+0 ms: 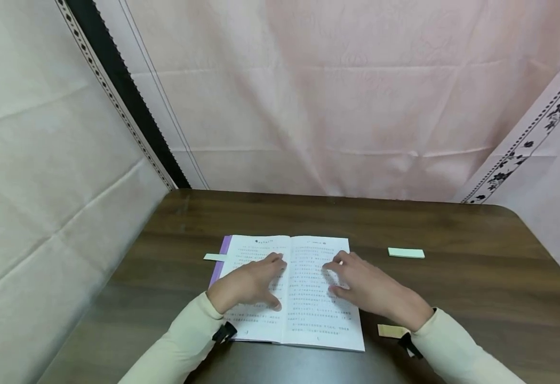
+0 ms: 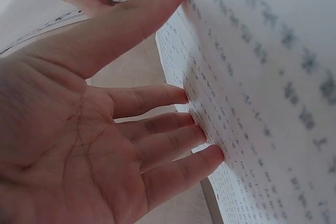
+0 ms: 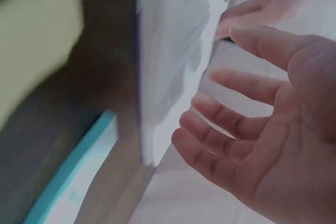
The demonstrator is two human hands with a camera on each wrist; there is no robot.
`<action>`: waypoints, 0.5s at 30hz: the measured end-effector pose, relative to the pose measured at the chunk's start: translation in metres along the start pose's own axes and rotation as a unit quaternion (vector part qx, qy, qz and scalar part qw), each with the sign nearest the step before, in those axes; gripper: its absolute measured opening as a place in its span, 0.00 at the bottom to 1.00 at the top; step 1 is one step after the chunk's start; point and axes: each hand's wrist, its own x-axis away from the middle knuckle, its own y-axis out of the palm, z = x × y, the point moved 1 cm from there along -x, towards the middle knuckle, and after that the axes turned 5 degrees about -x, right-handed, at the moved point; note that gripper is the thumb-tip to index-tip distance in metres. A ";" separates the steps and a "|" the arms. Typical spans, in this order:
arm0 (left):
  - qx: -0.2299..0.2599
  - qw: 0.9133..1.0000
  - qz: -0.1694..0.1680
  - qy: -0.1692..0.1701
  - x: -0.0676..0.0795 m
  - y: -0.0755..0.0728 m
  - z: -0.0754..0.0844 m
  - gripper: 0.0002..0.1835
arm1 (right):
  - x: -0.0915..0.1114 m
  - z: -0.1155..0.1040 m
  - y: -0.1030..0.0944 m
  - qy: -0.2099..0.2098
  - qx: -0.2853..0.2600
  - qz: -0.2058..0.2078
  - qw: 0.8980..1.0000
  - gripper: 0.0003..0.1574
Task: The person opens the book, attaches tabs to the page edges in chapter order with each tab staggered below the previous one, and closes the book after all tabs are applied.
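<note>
An open book (image 1: 316, 314) with printed pages lies on the table, its purple cover edge (image 1: 218, 261) showing along the left. My left hand (image 1: 251, 285) is over the left page; in the left wrist view its fingertips (image 2: 212, 153) and thumb touch the paper, fingers spread and fairly straight. Above the right page is my right hand (image 1: 364, 282), its fingers loosely bent with nothing between them. In the right wrist view that hand (image 3: 262, 129) stands off the page surface. A pale green sticky tab (image 1: 214, 257) sticks out from the book's left edge.
On the brown wooden table (image 1: 457, 288), a pale green sticky-note pad (image 1: 406, 253) lies right of the book. A yellow pad (image 1: 391, 331) sits partly under the right wrist. Light cloth (image 1: 309, 106) hangs behind the table and along its sides.
</note>
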 end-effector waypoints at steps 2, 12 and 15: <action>-0.002 1.000 0.002 0.008 -0.001 0.002 -0.001 0.47 | -0.004 0.011 -0.001 0.028 -0.009 0.001 1.000 0.32; -0.001 1.000 0.006 0.006 -0.002 0.001 -0.002 0.48 | -0.039 0.052 -0.008 0.099 -0.051 0.005 0.994 0.61; 0.000 1.000 0.005 0.003 -0.002 0.002 -0.004 0.48 | -0.048 0.056 -0.008 0.094 -0.046 -0.008 0.994 0.63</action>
